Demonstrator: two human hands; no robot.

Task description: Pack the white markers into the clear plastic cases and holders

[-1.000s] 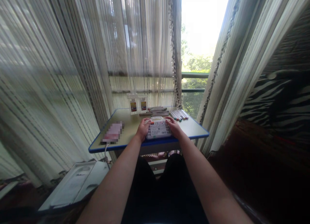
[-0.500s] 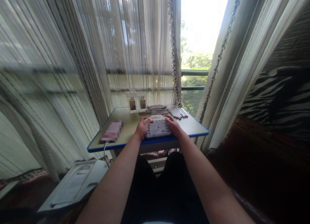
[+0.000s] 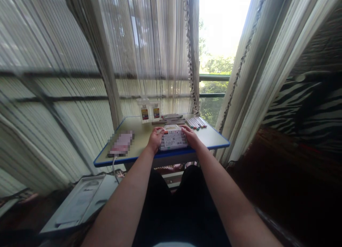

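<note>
A clear plastic marker case [image 3: 174, 139] with a white printed label and a handle on top is held at the table's near edge. My left hand [image 3: 155, 140] grips its left side, fingers curled at the upper corner. On the opposite side my right hand [image 3: 190, 136] holds the case the same way. Through the plastic, pale marker barrels show beside the label. Behind the case lies a stack of loose markers [image 3: 171, 119]. To the right of that stack, a row of white markers [image 3: 196, 123] with coloured ends rests on the table.
Two clear empty-looking cases [image 3: 144, 113] with yellow labels stand at the back of the blue-edged table [image 3: 216, 142]. A phone [image 3: 121, 143], blurred out, lies at the left with a white cable [image 3: 114, 167]. An open white box [image 3: 77, 200] sits lower left. Curtains [image 3: 155, 54] hang behind.
The view has shifted slightly, so the table sits a little higher and further left. Both hands keep their hold on the marker case.
</note>
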